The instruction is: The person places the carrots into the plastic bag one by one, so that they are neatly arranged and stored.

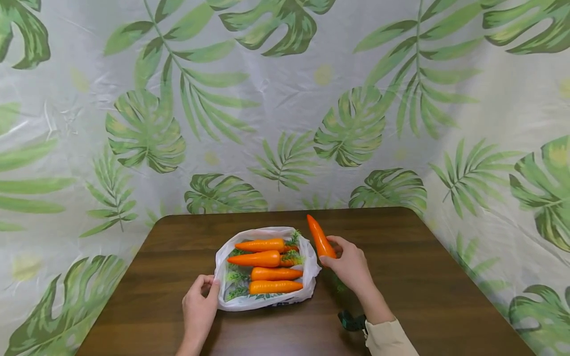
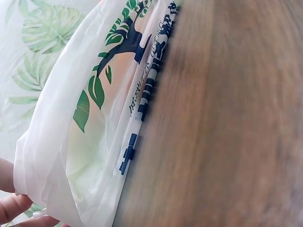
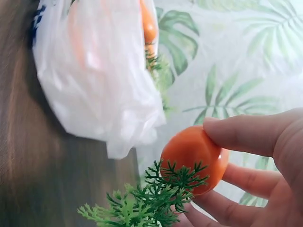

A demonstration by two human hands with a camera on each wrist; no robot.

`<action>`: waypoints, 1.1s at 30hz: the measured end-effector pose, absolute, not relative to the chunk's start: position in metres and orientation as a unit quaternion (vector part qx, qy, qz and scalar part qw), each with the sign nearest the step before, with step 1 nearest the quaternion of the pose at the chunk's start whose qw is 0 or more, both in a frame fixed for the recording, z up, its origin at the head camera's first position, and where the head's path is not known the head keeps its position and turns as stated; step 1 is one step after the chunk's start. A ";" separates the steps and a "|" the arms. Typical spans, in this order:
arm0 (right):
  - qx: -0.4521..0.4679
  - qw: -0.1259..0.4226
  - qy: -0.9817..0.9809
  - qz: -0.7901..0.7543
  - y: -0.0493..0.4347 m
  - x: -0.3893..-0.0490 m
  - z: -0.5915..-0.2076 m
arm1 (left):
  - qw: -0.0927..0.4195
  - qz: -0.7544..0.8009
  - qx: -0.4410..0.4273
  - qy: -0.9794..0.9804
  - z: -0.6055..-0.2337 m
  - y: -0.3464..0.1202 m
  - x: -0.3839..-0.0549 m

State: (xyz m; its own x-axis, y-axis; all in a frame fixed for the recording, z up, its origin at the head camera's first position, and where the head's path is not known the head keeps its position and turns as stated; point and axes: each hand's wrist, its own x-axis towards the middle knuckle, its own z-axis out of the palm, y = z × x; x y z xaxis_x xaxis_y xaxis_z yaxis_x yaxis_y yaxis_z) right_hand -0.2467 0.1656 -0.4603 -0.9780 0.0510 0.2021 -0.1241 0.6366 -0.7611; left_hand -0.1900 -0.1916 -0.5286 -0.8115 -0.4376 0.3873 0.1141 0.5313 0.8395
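A white plastic bag [image 1: 221, 277] lies on the table with its mouth spread wide, several orange carrots [image 1: 276, 287] with green tops inside it. My left hand [image 1: 200, 304] pinches the bag's left edge between thumb and fingers. In the left wrist view the bag's side [image 2: 52, 137] shows printed green leaves and dark lettering. My right hand [image 1: 352, 264] grips another carrot [image 1: 319, 236] just right of the bag, its tip pointing up and away. Seen from the right wrist, thumb and fingers hold its thick end [image 3: 189, 156], with the green fronds [image 3: 142, 203] hanging below.
The brown wooden table [image 1: 427, 296] has rounded far corners. Behind it hangs a pale curtain [image 1: 285, 109] printed with green leaves. A dark strap [image 1: 352, 320] sits by my right wrist, next to a light sleeve [image 1: 389, 338].
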 end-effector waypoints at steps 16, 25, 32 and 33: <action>0.083 0.096 -0.891 0.436 0.135 -0.243 -0.444 | 0.305 -0.471 0.084 -0.823 -0.524 -0.190 -0.188; 0.148 0.092 -0.899 0.402 0.111 -0.238 -0.441 | 0.308 -0.473 0.082 -0.821 -0.525 -0.190 -0.187; 0.213 0.084 -0.916 0.330 0.092 -0.235 -0.442 | 0.311 -0.475 0.085 -0.819 -0.526 -0.191 -0.187; 0.220 0.084 -0.918 0.320 0.089 -0.235 -0.442 | 0.311 -0.476 0.085 -0.819 -0.526 -0.191 -0.187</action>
